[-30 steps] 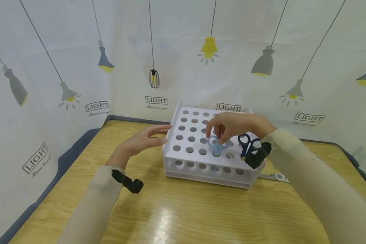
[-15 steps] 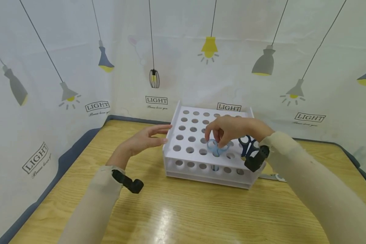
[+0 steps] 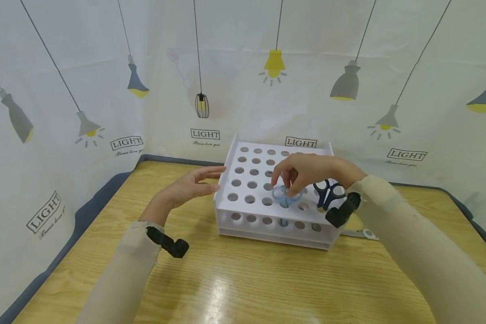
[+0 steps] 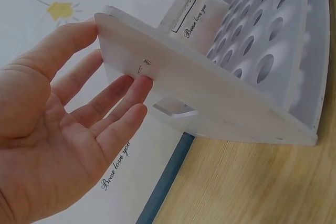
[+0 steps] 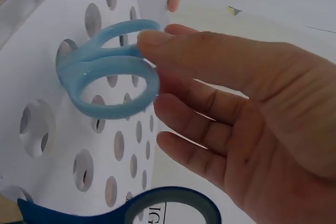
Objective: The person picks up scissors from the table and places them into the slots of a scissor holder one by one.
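Note:
A white rack point(image 3: 240, 201) with rows of round holes stands on the table. In one front-row hole, light blue scissors point(image 3: 284, 203) sit blades down; their lower part shows in the front opening. My right hand point(image 3: 308, 168) pinches their handle from above, and in the right wrist view the thumb lies on one handle loop point(image 5: 76, 72). Dark blue scissors point(image 3: 327, 198) stand in the rack farther right, partly behind the wrist camera. My left hand point(image 3: 186, 184) touches the rack's left side panel point(image 4: 210, 98) with extended fingertips.
On the wooden table point(image 3: 210, 279), a flat grey thing with a pale rounded end point(image 3: 368, 233) lies right of the rack, partly hidden by it. A white cloth printed with lamps point(image 3: 243, 90) hangs behind and to the sides.
The light blue scissors have gone lower into their hole, and my right hand has come down slightly with them. My left hand stays at the rack's side. The head view shifts a little.

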`<state>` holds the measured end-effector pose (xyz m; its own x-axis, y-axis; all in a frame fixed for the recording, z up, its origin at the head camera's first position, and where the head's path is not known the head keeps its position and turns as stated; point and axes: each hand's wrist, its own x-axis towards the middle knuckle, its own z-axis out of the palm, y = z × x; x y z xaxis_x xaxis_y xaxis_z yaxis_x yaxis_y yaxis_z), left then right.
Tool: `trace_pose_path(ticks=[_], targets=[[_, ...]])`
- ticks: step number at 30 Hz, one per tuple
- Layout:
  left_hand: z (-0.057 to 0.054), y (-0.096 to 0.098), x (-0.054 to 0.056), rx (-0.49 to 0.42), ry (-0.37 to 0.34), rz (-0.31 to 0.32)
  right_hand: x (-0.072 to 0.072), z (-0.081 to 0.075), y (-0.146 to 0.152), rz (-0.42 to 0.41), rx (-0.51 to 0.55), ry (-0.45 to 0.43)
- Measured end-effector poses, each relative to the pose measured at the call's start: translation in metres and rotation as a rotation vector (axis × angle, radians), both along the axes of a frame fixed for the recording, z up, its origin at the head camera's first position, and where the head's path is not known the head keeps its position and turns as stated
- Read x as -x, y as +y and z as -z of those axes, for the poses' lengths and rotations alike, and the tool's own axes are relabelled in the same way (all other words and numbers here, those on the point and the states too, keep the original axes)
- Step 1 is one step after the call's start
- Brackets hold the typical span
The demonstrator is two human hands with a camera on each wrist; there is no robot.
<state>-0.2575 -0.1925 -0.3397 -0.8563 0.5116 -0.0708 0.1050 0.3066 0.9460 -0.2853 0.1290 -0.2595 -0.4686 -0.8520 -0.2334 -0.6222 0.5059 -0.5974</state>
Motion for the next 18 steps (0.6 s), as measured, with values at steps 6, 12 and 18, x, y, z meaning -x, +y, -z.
trace_pose_path(ticks=[6, 12, 18], targets=[[0.0, 0.001, 0.001, 0.008, 0.008, 0.003, 0.0, -0.005, 0.012, 0.023, 0.057, 0.038], [0.0, 0.003, 0.0, 0.025, 0.013, -0.001, -0.007, -0.012, 0.024, 0.05, 0.089, 0.06], [0.001, 0.002, -0.001, 0.018, 0.004, -0.016, -0.019, -0.025, 0.034, 0.056, 0.092, 0.104]])
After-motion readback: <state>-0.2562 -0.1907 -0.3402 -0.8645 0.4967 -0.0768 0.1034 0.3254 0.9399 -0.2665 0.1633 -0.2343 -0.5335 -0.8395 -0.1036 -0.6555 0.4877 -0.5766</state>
